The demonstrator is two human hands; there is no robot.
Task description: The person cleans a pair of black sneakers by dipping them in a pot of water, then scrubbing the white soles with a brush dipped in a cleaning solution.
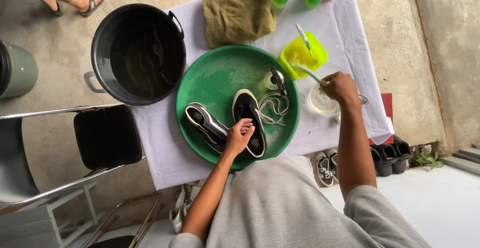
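On the big green tray [210,78], my left hand [239,135] has its fingers clamped on a black shoe [248,115], my right hand [340,85] grips a green brush [306,71] over a clear cup [321,102], which I might knock over.

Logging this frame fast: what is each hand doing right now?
Left hand: closed on the black shoe in the green basin.
Right hand: closed on a green brush handle, over the clear cup.

A black bucket [137,53] of water stands beside an olive towel [238,14].
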